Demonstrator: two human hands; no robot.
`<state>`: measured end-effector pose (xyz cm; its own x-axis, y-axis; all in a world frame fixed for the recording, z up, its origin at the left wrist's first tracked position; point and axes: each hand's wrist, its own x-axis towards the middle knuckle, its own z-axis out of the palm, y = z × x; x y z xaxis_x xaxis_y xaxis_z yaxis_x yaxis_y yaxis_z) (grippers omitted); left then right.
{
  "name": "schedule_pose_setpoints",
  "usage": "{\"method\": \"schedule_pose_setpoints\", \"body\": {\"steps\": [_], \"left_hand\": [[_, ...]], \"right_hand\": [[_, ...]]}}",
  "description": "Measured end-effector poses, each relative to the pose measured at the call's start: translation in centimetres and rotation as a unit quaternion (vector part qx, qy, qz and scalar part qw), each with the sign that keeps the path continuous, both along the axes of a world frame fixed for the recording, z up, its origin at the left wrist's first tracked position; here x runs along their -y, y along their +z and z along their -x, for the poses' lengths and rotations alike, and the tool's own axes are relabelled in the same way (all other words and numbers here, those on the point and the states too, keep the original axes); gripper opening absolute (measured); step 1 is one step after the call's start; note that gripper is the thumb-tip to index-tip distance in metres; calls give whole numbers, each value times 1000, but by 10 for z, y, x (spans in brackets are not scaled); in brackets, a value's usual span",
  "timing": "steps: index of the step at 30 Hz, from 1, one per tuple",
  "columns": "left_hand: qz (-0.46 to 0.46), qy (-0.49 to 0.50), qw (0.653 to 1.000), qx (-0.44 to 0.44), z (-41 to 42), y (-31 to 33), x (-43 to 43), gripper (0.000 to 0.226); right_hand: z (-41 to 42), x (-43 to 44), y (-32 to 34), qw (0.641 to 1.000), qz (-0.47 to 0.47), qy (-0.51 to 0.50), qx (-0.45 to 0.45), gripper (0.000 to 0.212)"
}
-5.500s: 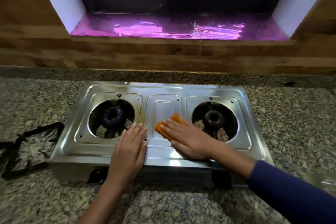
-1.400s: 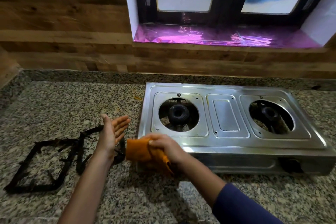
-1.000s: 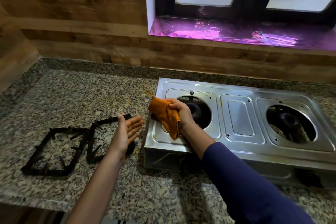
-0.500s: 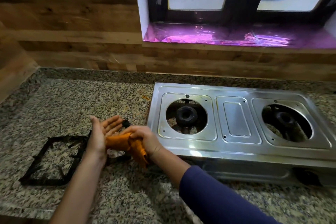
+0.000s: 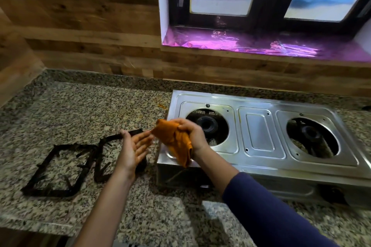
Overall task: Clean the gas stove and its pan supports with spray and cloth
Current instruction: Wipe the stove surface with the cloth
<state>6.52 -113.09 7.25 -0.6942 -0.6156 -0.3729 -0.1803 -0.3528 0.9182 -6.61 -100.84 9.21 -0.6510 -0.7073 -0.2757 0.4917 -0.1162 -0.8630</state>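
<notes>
Pan supports (image 5: 86, 166), two black frames, lie side by side on the granite counter (image 5: 80, 110) at the left. Just right, the left hand (image 5: 133, 150) hovers palm up, fingers straight, tips near the orange cloth (image 5: 174, 142), which the right hand (image 5: 192, 132) grips bunched above the near left corner of the gas stove (image 5: 261, 136) at right.

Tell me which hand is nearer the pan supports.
Left. The left hand is above the pan supports; the right hand, gripping the orange cloth, is over the stove.

Pan supports (image 5: 66, 168) lie left of the stove (image 5: 261, 142) (on counter (image 5: 80, 110)).
</notes>
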Motion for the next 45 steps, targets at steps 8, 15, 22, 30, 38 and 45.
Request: {"method": "schedule_pose_setpoints", "body": {"steps": [8, 15, 22, 30, 38, 45], "left_hand": [[-10, -11, 1000, -3, -7, -9, -7, 91], [-25, 18, 1000, -4, -8, -13, 4, 82], [-9, 6, 1000, -12, -3, -3, 7, 88], [2, -23, 1000, 1, 10, 1, -11, 85], [21, -21, 1000, 4, 25, 5, -10, 86], [243, -33, 969, 41, 57, 11, -46, 68]], "right_hand": [[2, -2, 20, 981, -150, -124, 23, 21], [-54, -20, 19, 977, -209, -4, 30, 22], [-47, -43, 37, 952, -237, 36, 189, 18], [8, -31, 57, 959, -270, -67, 64, 36], [-37, -51, 20, 936, -322, 135, 39, 14], [17, -151, 51, 925, -352, -5, 143, 18]]}}
